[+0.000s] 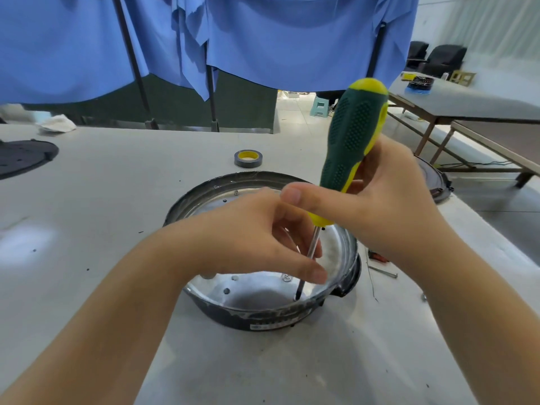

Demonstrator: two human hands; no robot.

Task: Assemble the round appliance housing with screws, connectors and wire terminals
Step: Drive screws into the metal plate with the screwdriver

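Hands first: we see both of them over the round dark housing with a shiny metal inside (pixel 204 197), which sits in the middle of the pale grey table (pixel 122 182), close to us. The right hand (pixel 377 206) is curled round the lower part of the big green and yellow screwdriver (pixel 350 147) — thumb on the near side, fingers behind the handle. The tool stands almost upright, leaning a little to the right at the top. Its thin metal shaft goes down into the housing, and the dark tip rests on the shiny floor near the front wall. The left hand (pixel 257 241) is just beside the shaft, with its thumb and fingers bent round it, low down — we cannot tell if they really squeeze it or only touch it. A few small screws show on the metal floor. Behind the housing lies a grey roll of tape with a yellow core (pixel 248 158). At the far left edge sits a flat dark round plate (pixel 20 156). Blue cloth (pixel 263 39) hangs at the back.
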